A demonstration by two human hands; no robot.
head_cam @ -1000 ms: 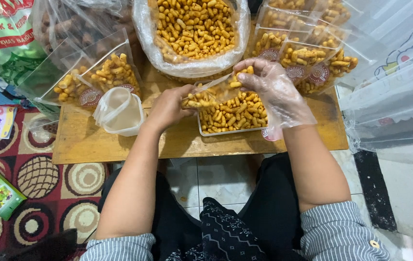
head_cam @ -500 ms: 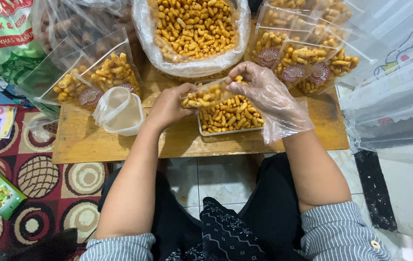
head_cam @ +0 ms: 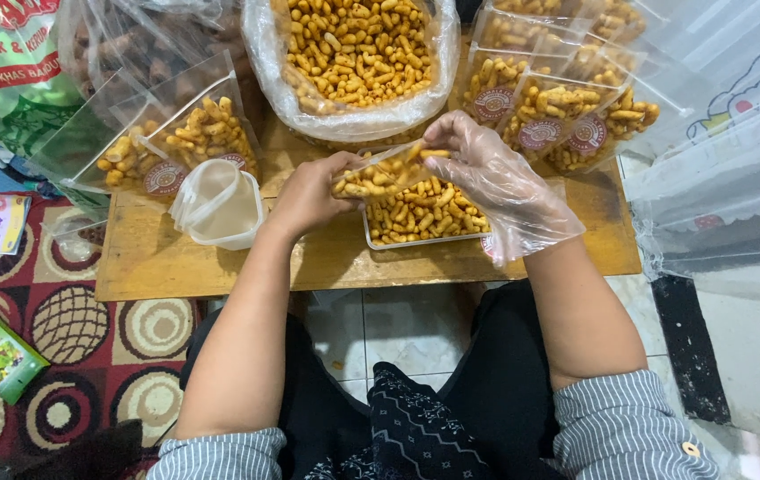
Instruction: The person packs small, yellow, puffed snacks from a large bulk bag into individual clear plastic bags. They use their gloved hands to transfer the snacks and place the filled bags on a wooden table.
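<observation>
Near the frame's centre, the bare left hand [head_cam: 309,197] pinches one end of a small clear bag [head_cam: 378,174] of yellow snacks. The gloved right hand [head_cam: 486,182] grips the bag's other end, fingers closed on it. Just below the bag, a metal tray [head_cam: 422,216] of snacks sits on the wooden table [head_cam: 220,267]. A plastic cup [head_cam: 220,203] stands left. Farther up, a big open sack [head_cam: 358,62] and filled packs [head_cam: 557,107] lie.

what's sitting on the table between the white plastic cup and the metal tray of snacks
In the head view, the bare left hand lies between the white plastic cup and the metal tray, gripping a small snack bag.
</observation>
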